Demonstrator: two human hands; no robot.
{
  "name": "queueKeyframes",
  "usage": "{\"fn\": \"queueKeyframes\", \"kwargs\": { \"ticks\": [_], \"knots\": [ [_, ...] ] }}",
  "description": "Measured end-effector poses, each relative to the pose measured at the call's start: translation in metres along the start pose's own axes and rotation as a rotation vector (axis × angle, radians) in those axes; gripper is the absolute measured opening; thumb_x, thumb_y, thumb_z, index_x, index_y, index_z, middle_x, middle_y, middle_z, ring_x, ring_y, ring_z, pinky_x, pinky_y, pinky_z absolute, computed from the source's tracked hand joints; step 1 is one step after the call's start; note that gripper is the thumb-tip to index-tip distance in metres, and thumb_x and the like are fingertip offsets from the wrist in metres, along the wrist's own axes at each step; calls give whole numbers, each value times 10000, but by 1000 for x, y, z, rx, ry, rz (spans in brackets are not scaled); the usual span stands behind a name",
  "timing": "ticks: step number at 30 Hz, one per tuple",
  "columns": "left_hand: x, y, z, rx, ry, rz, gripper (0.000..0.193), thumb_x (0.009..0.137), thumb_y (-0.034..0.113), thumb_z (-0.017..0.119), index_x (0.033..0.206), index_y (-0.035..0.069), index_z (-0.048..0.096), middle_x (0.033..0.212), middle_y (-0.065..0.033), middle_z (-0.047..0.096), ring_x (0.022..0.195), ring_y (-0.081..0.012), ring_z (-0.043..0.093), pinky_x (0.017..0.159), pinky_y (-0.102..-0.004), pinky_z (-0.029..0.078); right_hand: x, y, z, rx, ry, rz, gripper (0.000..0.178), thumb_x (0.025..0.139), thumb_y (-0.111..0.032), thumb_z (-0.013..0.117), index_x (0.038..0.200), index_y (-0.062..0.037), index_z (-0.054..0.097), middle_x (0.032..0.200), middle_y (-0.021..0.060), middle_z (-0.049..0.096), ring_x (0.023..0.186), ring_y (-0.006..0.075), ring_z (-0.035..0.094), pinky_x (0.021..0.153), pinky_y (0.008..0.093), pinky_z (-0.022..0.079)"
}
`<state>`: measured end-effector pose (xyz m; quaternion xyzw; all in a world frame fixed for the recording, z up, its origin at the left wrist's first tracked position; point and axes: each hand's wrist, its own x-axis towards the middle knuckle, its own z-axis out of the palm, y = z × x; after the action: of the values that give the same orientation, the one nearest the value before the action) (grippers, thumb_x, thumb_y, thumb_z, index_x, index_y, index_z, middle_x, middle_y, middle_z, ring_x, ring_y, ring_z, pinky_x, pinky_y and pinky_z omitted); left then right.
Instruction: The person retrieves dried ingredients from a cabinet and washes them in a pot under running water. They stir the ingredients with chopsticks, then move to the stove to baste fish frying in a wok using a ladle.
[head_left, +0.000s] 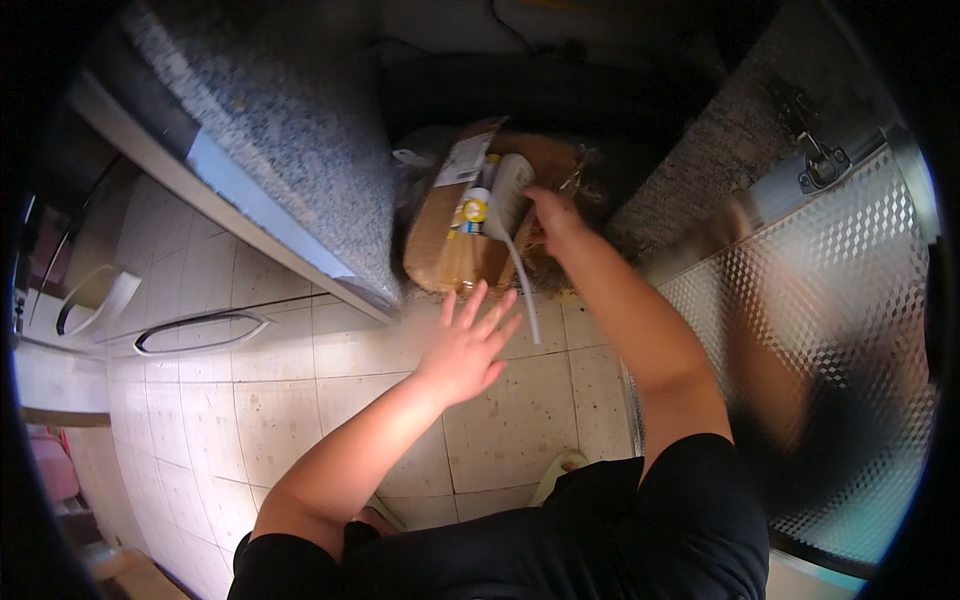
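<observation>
A brown cardboard box stands on the floor in the gap under a speckled stone counter. On its top lies a white bottle-like object with a yellow and white label and a thin white tube hanging down. My right hand reaches forward and grips the white object at the box's top right. My left hand hovers open, fingers spread, just in front of the box's lower edge, holding nothing.
Pale floor tiles run below. A white cabinet door with a curved handle is at the left. A patterned metal panel with a latch fills the right. A clear plastic bag sits behind the box.
</observation>
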<state>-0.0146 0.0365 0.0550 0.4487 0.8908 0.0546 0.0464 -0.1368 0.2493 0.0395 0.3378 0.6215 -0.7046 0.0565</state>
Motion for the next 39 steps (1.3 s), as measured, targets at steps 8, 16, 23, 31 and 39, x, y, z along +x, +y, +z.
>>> {"fn": "queueKeyframes", "kwargs": {
  "ticks": [8,16,23,31,39],
  "knots": [
    [-61,-40,28,-504,71,-301,364,824,269,589,1129,72,582,1254,-82,517,1196,-275,447,971,-365,398,53,-55,-20,224,124,-113,270,848,-132,536,1105,-51,533,1054,145,583,931,305,584,787,494,503],
    [-87,-55,30,-423,-116,-152,377,833,259,572,1153,61,556,1211,-94,537,1138,-271,486,942,-364,416,40,-161,-48,107,118,-265,440,853,-161,565,1250,-22,435,1181,174,522,1028,309,543,869,471,462],
    [-135,-65,-29,-184,-506,-201,485,846,295,547,1269,81,443,1202,-107,528,1123,-298,484,940,-411,402,-8,-169,-37,-1588,571,-624,378,863,-283,526,1129,-16,553,1119,202,564,1020,334,546,894,397,442],
    [-192,-38,-146,-653,-345,-420,636,835,422,560,1321,46,393,1317,-192,443,1181,-357,449,992,-410,359,-20,-14,154,-990,-113,-1010,439,827,-210,495,1221,-18,469,1189,212,497,1107,343,482,937,419,403],
    [-219,-41,-130,-459,-356,-460,635,844,415,557,1326,40,385,1308,-181,455,1152,-364,475,965,-398,393,104,36,169,-987,20,-362,1015,785,-598,525,1420,32,45,1467,212,179,1366,305,161,1097,353,197]
  ]
}}
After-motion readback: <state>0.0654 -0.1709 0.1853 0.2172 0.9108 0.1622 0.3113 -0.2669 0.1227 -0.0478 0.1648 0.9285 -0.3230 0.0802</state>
